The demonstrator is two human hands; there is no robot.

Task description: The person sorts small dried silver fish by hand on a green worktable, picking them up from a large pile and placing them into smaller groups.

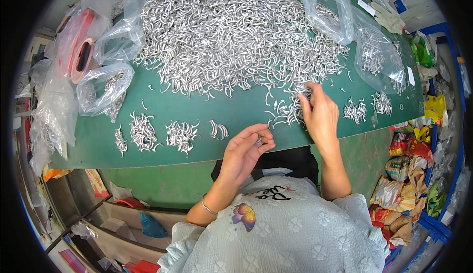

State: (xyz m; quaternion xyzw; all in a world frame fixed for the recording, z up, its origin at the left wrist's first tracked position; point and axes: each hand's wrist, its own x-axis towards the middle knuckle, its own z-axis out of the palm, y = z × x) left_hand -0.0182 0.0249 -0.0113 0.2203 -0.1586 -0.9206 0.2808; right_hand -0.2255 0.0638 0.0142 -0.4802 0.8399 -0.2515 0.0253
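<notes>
A huge heap of small curved silvery metal pieces (221,36) covers the far middle of the green table (182,108). My left hand (246,150) is raised palm up near the table's front edge, its fingers curled around a few of these metal pieces (258,140). My right hand (321,114) reaches onto a loose cluster (289,111) at the heap's near right edge. Its thumb and forefinger are apart, with metal pieces at their tips; the other fingers are partly hidden. Close to my left hand lies a tiny group of curved pieces (219,130).
Small piles (143,132), (181,136) sit at the left front, others (354,111), (381,104) at the right. Clear plastic bags (104,90), (377,59) with metal parts flank the heap. A glove (389,18) lies far right. Packed shelves (436,214) stand right of the table.
</notes>
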